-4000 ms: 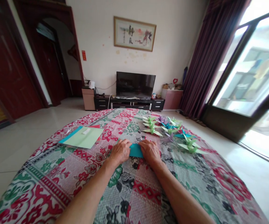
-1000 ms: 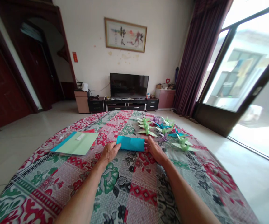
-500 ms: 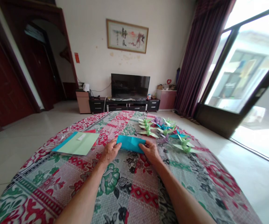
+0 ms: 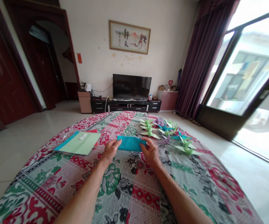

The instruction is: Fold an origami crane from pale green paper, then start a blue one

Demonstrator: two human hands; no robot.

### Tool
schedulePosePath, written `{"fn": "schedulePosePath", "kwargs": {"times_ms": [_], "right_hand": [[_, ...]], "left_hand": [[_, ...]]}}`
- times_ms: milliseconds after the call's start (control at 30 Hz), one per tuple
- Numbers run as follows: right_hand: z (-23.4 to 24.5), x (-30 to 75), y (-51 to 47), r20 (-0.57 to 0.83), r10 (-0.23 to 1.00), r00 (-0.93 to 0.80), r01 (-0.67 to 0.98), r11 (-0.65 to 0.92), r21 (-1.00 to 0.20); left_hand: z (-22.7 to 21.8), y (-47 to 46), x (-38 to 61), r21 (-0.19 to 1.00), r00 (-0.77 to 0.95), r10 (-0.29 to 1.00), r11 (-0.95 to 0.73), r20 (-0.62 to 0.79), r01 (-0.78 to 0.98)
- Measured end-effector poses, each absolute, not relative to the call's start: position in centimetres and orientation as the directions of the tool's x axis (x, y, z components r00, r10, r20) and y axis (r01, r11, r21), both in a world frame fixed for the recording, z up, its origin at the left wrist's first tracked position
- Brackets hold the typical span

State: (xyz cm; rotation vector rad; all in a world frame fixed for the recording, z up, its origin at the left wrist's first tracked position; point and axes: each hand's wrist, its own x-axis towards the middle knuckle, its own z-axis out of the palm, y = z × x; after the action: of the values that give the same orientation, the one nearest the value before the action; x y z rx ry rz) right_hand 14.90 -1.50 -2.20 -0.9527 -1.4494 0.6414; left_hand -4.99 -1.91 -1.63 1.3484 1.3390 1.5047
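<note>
A blue sheet of origami paper, folded into a long rectangle, is held by its two short ends above the patterned tablecloth. My left hand pinches the left end between thumb and fingers. At the right end, my right hand grips the paper the same way. Several folded paper cranes in green, purple and blue stand in rows beyond my right hand. To the left of my left hand lies a stack of coloured paper, pale green on top, with blue and red edges showing.
The round table wears a floral cloth. A small white slip rests on the paper stack. Past the table's far edge are a television on a low black cabinet, a purple curtain and a glass door.
The blue paper's front face now looks flatter and smoother, and my right fingers have shifted at its right end. The whole view has moved slightly.
</note>
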Motion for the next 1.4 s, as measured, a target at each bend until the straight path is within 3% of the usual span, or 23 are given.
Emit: {"fn": "schedulePosePath", "kwargs": {"times_ms": [233,467,833,1400], "right_hand": [[-2.1,14.6,-1.4,0.368,0.928,0.067,-0.131,0.373,-0.918],[-2.1,15.0,-0.9,0.295,0.954,0.053,-0.218,0.300,-0.929],[-2.5,15.2,-0.7,0.331,0.939,0.095,-0.096,0.340,-0.936],[-3.2,15.4,-0.3,0.369,0.921,0.125,0.122,0.355,-0.927]], "left_hand": [[-2.0,-1.4,-4.9,0.954,-0.229,0.928,-0.274,0.296,0.121],[-1.7,-1.5,-4.4,0.949,-0.245,0.921,-0.315,0.301,-0.015],[-1.8,-1.5,-4.5,0.971,-0.267,0.935,-0.240,0.234,0.009],[-2.9,-0.9,-4.7,0.918,-0.248,0.899,-0.293,0.360,0.269]]}}
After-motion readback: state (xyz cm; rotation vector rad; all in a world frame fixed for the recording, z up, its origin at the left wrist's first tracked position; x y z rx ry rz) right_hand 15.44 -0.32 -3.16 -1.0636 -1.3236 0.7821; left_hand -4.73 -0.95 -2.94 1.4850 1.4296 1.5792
